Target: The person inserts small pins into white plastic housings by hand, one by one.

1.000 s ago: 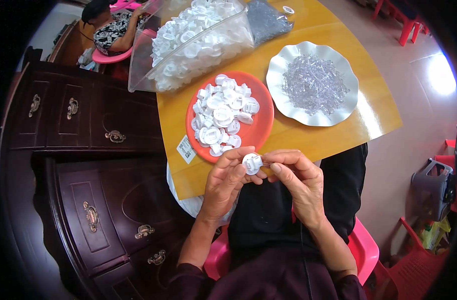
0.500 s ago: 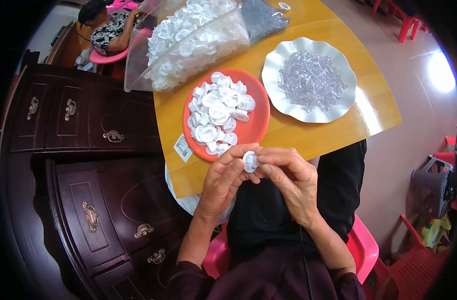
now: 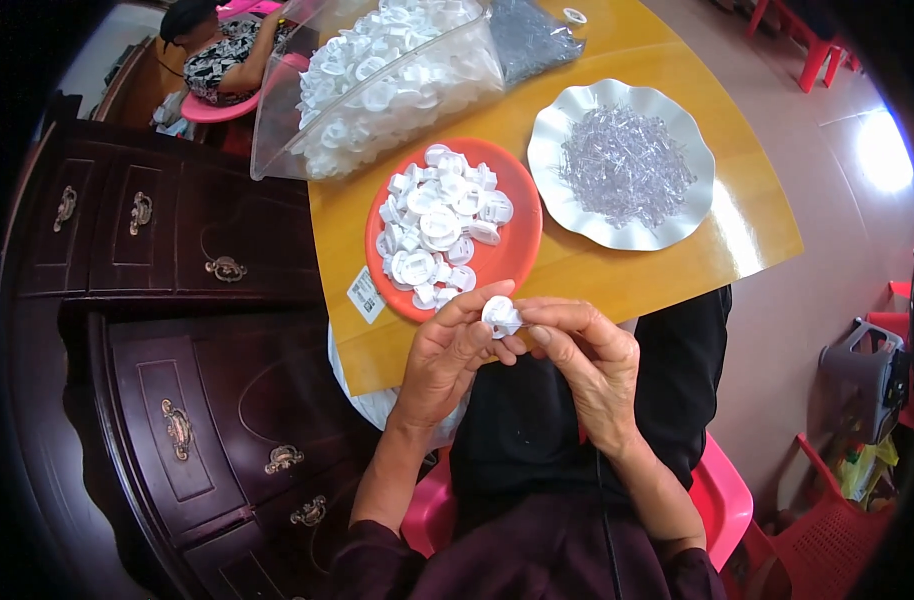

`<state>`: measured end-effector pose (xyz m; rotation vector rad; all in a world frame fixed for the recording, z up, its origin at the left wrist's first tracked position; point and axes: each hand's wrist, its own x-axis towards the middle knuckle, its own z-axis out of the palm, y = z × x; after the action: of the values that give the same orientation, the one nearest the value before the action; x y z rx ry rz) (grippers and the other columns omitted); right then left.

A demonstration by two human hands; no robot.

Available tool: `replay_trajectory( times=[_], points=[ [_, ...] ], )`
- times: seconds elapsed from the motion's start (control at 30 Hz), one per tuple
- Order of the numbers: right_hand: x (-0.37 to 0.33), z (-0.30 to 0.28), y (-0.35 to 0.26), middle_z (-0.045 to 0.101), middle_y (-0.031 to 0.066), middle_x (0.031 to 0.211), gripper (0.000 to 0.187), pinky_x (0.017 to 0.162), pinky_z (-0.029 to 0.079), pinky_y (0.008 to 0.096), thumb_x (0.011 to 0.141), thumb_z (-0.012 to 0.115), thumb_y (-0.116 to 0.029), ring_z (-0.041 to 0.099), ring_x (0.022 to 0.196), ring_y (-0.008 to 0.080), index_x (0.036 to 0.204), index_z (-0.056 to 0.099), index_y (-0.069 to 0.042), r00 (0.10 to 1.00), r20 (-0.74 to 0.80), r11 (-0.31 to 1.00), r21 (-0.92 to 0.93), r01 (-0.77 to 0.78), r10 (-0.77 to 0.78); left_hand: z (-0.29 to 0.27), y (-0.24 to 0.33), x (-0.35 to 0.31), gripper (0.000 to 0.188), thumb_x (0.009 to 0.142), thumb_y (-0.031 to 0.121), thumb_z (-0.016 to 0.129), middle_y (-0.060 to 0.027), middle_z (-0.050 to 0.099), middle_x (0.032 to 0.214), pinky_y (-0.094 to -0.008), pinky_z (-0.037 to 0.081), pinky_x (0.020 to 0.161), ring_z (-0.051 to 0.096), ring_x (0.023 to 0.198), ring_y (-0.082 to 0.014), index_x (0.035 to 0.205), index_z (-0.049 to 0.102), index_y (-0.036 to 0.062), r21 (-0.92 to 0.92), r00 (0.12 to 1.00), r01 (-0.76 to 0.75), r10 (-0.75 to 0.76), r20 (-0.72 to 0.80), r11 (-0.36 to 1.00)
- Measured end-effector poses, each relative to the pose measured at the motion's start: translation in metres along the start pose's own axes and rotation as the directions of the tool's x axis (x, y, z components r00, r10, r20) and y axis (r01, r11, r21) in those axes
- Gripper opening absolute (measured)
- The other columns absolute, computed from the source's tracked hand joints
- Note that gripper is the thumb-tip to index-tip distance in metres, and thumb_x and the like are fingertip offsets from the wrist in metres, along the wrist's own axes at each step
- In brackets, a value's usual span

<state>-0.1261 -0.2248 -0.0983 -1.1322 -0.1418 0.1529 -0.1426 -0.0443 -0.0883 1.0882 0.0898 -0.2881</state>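
Just beyond my lap, at the table's near edge, my left hand point(image 3: 439, 352) pinches a small round white plastic piece point(image 3: 498, 312) between thumb and fingers. My right hand point(image 3: 595, 362) is closed too, its thumb and forefinger gripping a thin clear plastic pin point(image 3: 514, 323) against the white piece's right side. How far the pin enters the piece is too small to tell. Beyond my hands, an orange-red plate point(image 3: 522, 205) carries a heap of similar white pieces point(image 3: 439, 228). To its right, a scalloped white plate point(image 3: 549, 205) holds a pile of clear pins point(image 3: 627, 165).
At the back stands a large clear bin point(image 3: 277, 150) full of white parts, beside a bag of dark grey bits point(image 3: 537, 42). Dark wooden drawers point(image 3: 177, 380) line the left. Another person point(image 3: 227, 62) sits far left. A grey stool point(image 3: 862, 375) and red chair point(image 3: 827, 540) are at right.
The white piece has tilted and turned slightly in my left fingers and moved a little upward. My right fingers have drawn slightly rightward from it, showing the clear pin between.
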Motion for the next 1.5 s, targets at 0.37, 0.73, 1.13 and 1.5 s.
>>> replay_trajectory(
  times=[0.37,0.73,1.13,1.5],
  points=[
    [-0.0018,0.0010,-0.0005,0.069,0.0103,0.108,0.016,0.081,0.056,0.0248,0.093,0.066,-0.002,0.067,0.091,0.0121,0.109,0.069,0.002,0.999,-0.029,0.999,0.005,-0.038,0.038,0.0006,-0.0003,0.0009,0.049,0.100,0.018,0.060,-0.0100,0.064,0.110,-0.0264,0.055,0.082,0.066,0.094,-0.0159,0.141,0.045,-0.0044,-0.010,1.000,0.007,-0.007,0.008,1.000],
    [-0.0033,0.0001,0.0021,0.070,0.0117,0.105,0.016,0.079,0.055,0.0263,0.091,0.068,-0.003,0.068,0.091,0.0141,0.106,0.070,0.000,0.999,-0.033,0.996,-0.085,-0.004,0.002,-0.0002,-0.0011,0.0009,0.047,0.101,0.019,0.058,-0.0099,0.065,0.107,-0.0260,0.055,0.081,0.067,0.093,-0.0155,0.140,0.046,-0.0047,-0.005,1.000,0.008,-0.008,0.025,1.000],
    [-0.0007,-0.0006,-0.0023,0.071,0.0081,0.091,0.017,0.074,0.051,0.0310,0.084,0.072,0.000,0.066,0.084,0.0205,0.100,0.071,-0.003,0.988,-0.026,0.937,-0.319,0.139,-0.155,0.0004,-0.0012,-0.0005,0.044,0.095,0.013,0.066,-0.0108,0.066,0.105,-0.0253,0.056,0.078,0.069,0.089,-0.0170,0.133,0.052,-0.0052,-0.019,1.000,-0.004,0.003,-0.012,1.000],
    [-0.0042,-0.0025,0.0012,0.067,0.0074,0.092,0.015,0.069,0.051,0.0258,0.086,0.071,0.000,0.064,0.082,0.0144,0.101,0.072,-0.001,0.994,0.003,0.959,-0.264,0.106,-0.110,0.0063,0.0013,-0.0021,0.041,0.092,0.005,0.069,-0.0116,0.066,0.105,-0.0267,0.056,0.080,0.068,0.088,-0.0170,0.130,0.055,-0.0039,0.025,0.999,-0.005,0.005,-0.034,1.000]
  ],
)
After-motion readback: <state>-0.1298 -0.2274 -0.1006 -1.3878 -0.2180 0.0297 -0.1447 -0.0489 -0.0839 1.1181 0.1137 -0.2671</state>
